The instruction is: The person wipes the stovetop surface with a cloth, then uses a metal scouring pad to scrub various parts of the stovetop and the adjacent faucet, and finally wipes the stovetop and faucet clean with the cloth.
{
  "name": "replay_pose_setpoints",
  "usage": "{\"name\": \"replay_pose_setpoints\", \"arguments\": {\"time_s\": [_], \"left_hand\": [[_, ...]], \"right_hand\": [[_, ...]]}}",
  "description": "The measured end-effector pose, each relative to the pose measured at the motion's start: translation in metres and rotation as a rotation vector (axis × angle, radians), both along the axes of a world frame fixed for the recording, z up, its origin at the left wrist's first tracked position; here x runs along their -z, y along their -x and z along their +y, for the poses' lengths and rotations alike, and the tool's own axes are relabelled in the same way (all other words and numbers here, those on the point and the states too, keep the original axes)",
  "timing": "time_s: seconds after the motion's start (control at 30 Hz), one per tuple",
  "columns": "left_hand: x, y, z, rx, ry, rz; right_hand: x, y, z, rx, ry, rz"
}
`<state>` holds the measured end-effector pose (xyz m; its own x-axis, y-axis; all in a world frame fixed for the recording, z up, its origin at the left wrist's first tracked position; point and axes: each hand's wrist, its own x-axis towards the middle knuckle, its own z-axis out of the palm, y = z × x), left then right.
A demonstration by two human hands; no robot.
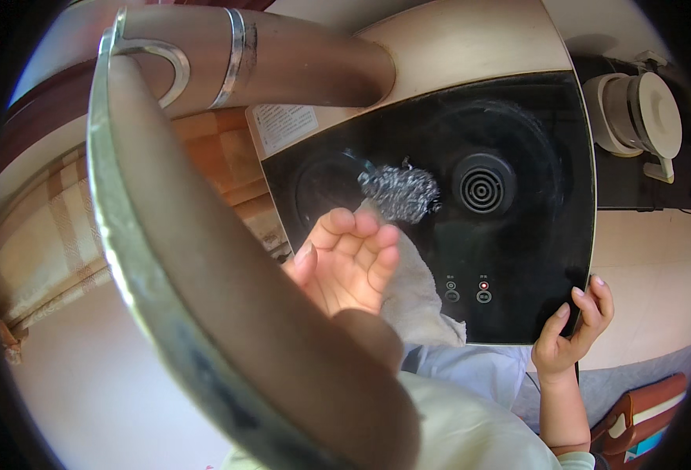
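My left hand (351, 258) is palm up with fingers curled and apart, holding nothing, over a grey cloth (416, 288). The cloth lies on a black glass panel (516, 252) and hangs slightly past its near edge. Touching the cloth's far end is a shiny, crumpled silvery mass (404, 191), perhaps steel wool. My right hand (574, 329) rests loosely at the panel's near right corner, thumb over the glass and fingers outside the edge. A round ringed fitting (482, 189) sits in the panel; one of the small round controls (484, 286) glows red. My left wrist is partly hidden.
A large brown curved piece with a silver rim (204, 235) crosses close in front, joined to a brown pipe (310, 59). A glass kettle with a white lid (645, 117) stands on the right. Checked fabric (69, 223) lies left; a brown bag-like thing (645, 411) is lower right.
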<state>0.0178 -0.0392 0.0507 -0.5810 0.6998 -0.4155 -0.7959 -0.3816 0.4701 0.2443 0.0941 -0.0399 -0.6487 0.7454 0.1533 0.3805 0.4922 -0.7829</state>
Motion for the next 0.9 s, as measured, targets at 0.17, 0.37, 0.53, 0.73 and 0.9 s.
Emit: {"name": "replay_pose_setpoints", "arguments": {"time_s": [0.17, 0.37, 0.53, 0.73, 0.9], "left_hand": [[0.013, -0.001, -0.013, 0.002, -0.072, -0.035], [0.02, -0.003, -0.019, 0.01, -0.102, -0.076], [0.018, 0.001, -0.021, 0.064, -0.084, -0.145], [0.024, 0.0, -0.017, 0.108, -0.246, -0.117], [0.017, 0.024, 0.008, 0.328, 1.023, 1.841]], "right_hand": [[-0.001, 0.003, -0.005, 0.019, -0.014, -0.025], [0.002, 0.003, -0.008, 0.015, -0.03, -0.045], [0.001, 0.004, -0.007, 0.02, -0.03, -0.039], [-0.001, 0.004, -0.004, 0.023, -0.023, -0.008], [0.003, 0.002, -0.002, 0.039, 0.0, -0.004]]}}
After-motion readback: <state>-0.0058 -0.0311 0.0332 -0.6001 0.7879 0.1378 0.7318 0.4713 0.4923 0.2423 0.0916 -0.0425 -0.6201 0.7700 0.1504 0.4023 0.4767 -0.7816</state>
